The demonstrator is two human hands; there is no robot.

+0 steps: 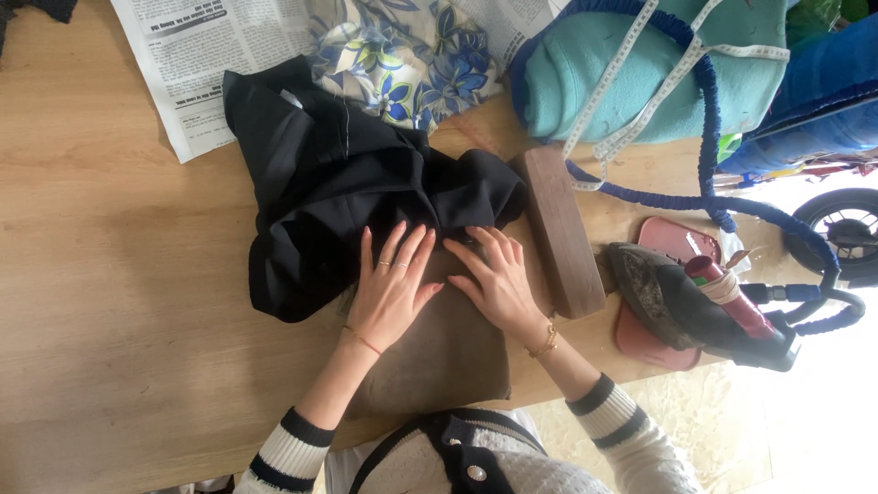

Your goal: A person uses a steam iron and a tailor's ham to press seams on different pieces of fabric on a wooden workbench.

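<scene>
Two hands lie flat, fingers spread, gripping nothing: the left hand and right hand press the crumpled black fabric garment onto a brown padded pressing cushion on the wooden tabletop. This looks like smoothing an edge for pressing; the dark electric iron rests just right of a brown wooden block.
</scene>
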